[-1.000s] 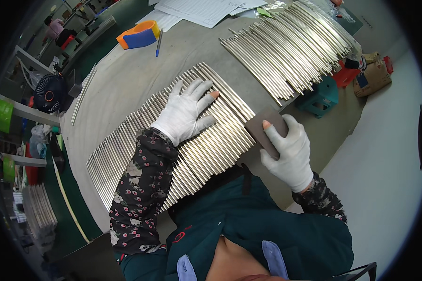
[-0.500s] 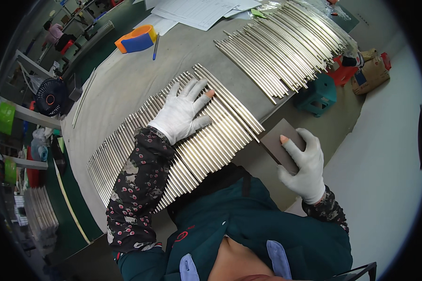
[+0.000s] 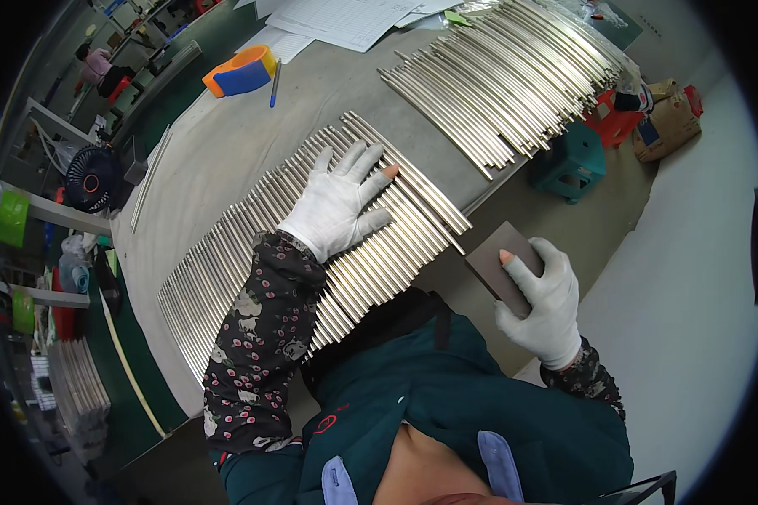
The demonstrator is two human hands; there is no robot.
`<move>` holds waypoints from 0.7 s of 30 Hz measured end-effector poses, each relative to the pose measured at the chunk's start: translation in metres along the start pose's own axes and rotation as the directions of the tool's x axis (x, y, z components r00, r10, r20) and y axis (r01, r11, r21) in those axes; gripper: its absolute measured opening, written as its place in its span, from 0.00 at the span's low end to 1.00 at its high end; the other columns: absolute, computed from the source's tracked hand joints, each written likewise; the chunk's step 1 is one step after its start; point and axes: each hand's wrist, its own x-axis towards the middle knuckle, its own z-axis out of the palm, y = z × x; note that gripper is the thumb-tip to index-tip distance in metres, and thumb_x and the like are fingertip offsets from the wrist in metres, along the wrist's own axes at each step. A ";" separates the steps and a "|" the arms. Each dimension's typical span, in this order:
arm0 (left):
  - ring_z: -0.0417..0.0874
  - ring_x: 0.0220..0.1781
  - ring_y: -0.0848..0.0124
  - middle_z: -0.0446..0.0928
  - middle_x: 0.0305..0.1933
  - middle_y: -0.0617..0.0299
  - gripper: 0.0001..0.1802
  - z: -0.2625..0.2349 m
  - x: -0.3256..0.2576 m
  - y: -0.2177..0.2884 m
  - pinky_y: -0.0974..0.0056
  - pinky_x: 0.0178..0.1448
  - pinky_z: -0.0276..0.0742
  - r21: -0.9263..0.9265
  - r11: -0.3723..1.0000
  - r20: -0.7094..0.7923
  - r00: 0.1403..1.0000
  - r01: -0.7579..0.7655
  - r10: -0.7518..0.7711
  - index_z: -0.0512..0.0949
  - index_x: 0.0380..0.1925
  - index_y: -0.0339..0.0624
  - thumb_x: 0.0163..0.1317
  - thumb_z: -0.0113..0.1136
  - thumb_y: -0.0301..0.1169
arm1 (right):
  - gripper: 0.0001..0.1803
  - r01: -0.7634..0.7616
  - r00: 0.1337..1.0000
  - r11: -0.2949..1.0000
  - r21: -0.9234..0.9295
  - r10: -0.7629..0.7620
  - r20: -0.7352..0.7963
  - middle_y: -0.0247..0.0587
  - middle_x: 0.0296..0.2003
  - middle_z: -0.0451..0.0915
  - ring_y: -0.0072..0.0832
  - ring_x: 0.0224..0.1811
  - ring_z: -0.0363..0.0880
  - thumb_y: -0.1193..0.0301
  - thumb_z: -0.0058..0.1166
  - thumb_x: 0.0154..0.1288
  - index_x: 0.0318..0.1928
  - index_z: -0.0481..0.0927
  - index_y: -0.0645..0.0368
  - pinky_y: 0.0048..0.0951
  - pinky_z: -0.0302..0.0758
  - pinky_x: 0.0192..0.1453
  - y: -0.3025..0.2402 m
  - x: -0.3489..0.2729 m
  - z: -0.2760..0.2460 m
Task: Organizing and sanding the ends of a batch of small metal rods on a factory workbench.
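Brown sanding block (image 3: 504, 263) beside metal rods (image 3: 312, 244)

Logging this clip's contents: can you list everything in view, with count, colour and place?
near metal rods: many, silver, one row on the table under the left hand
far metal rods: many, silver, far right of table
table: one, grey
tape dispenser: one, orange and blue, far left
pen: one, blue, beside the dispenser
papers: several, white, far edge
stool: one, teal, on floor
fan: one, black, left
sanding block: one, brown, in right hand, off the table
left hand: white glove, flat on rods
right hand: white glove
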 end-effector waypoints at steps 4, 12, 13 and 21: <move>0.51 0.75 0.50 0.54 0.72 0.49 0.34 -0.002 -0.001 0.001 0.39 0.73 0.41 -0.021 1.000 0.014 1.000 0.021 -0.021 0.61 0.66 0.50 0.65 0.41 0.56 | 0.34 0.017 1.000 1.000 -0.011 -0.017 0.017 0.50 0.51 0.67 0.44 0.47 0.70 0.67 0.66 0.33 0.50 0.76 0.49 0.40 0.71 0.45 -0.008 0.003 0.009; 0.51 0.74 0.51 0.55 0.72 0.49 0.35 0.002 -0.004 0.000 0.41 0.74 0.41 -0.027 0.999 -0.039 0.999 0.024 -0.025 0.61 0.66 0.51 0.65 0.39 0.59 | 0.35 0.042 0.999 0.999 0.001 -0.042 -0.001 0.52 0.52 0.67 0.45 0.48 0.70 0.67 0.67 0.34 0.51 0.76 0.49 0.40 0.72 0.46 -0.010 0.010 0.019; 0.51 0.74 0.51 0.55 0.72 0.49 0.35 0.002 -0.005 0.000 0.41 0.74 0.41 -0.025 0.999 -0.038 0.999 0.027 -0.028 0.61 0.66 0.51 0.65 0.39 0.59 | 0.35 0.045 0.999 0.999 0.004 -0.045 -0.001 0.52 0.52 0.67 0.45 0.48 0.70 0.67 0.67 0.34 0.51 0.76 0.49 0.40 0.72 0.46 -0.009 0.009 0.017; 0.53 0.73 0.49 0.55 0.71 0.48 0.35 0.001 -0.006 -0.001 0.39 0.73 0.43 -0.056 0.998 -0.017 1.000 0.014 -0.015 0.61 0.66 0.52 0.64 0.41 0.58 | 0.35 0.012 0.995 1.000 -0.004 -0.012 -0.094 0.51 0.53 0.67 0.45 0.48 0.70 0.68 0.67 0.35 0.52 0.76 0.49 0.41 0.72 0.47 -0.003 0.018 0.012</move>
